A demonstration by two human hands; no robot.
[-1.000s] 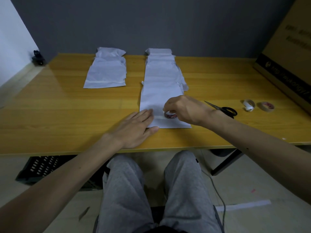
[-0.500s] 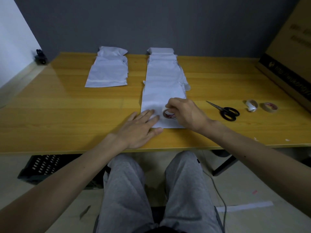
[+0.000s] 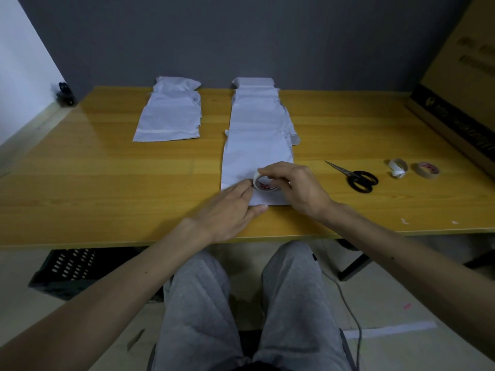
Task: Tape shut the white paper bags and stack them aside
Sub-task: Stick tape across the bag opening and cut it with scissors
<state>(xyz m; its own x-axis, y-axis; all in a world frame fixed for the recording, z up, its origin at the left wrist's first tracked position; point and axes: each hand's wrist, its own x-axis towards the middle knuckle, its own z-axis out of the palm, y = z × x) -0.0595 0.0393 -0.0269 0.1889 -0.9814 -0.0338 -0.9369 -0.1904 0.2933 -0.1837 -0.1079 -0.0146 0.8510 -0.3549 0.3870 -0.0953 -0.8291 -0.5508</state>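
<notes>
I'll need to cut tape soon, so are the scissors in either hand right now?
No, the scissors lie untouched on the table, and the right hand grips the tape roll instead.

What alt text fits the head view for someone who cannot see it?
A right hand holds a tape roll on the nearest white paper bag while the flat left hand presses it down. Scissors and two more rolls lie to the right; a second bag stack sits far left.

Small white tape roll [image 3: 263, 183] stands on edge atop the nearest flat white paper bag [image 3: 257, 159], 12 o'clock; a white paper bag pile [image 3: 168, 121] lies at 11 o'clock.
</notes>
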